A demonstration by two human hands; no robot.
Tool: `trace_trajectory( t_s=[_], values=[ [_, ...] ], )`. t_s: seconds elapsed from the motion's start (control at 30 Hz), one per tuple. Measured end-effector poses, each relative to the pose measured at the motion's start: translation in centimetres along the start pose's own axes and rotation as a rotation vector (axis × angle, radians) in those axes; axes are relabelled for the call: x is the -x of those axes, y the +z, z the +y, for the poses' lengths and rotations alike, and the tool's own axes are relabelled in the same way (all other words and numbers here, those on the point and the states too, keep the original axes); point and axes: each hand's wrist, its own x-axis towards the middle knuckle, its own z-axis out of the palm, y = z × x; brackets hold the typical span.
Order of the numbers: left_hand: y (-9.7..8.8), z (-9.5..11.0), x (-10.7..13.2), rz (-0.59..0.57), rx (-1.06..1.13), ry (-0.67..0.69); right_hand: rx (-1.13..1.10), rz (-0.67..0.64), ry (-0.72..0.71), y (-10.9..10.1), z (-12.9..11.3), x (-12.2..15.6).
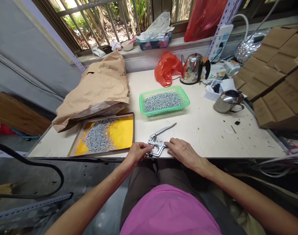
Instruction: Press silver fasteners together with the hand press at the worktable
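Silver hand pliers [159, 148] with a spring lie at the front edge of the table, their jaws towards the left and one handle swung up and away. My right hand [182, 150] is closed around the other handle, which the fingers mostly cover. At the jaws, my left hand [140, 151] pinches with thumb and forefinger beside a small red part; what sits between the fingertips is too small to make out. Left of this hand lies a shallow box [125, 130] with a yellow bottom and a heap of small metal pieces. Behind the pliers stands a green basket [163, 112] filled with similar pieces.
A large brown paper bag [100, 81] leans over the box's back edge. Towards the back are a red plastic bag [166, 70] and a steel kettle [191, 69]. On the right stand a metal pitcher [226, 102] and folded cardboard [273, 71]. The table's front edge runs just before my body.
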Motion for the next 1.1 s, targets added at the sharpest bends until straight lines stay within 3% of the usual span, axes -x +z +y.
trace_trajectory(
  t_s=[0.33,0.53,0.73,0.93,1.1],
  values=[
    [-0.2,0.3,-1.0,-0.042,-0.175,-0.065,0.02,0.045,0.001,1.1,0.3,0.0],
    [-0.6,0.5,-1.4,-0.14,-0.254,-0.111,0.025,0.031,0.003,0.9,0.2,0.0],
    [-0.7,-0.2,-1.6,-0.141,-0.274,-0.169,-0.001,0.011,0.009,0.5,0.1,0.1],
    [-0.7,-0.3,-1.9,-0.16,-0.24,-0.147,-0.02,0.071,-0.016,-1.1,2.6,-1.4],
    [-0.6,0.0,-1.8,-0.16,-0.267,-0.163,0.037,-0.065,-0.024,-1.9,4.4,-3.3]
  ],
)
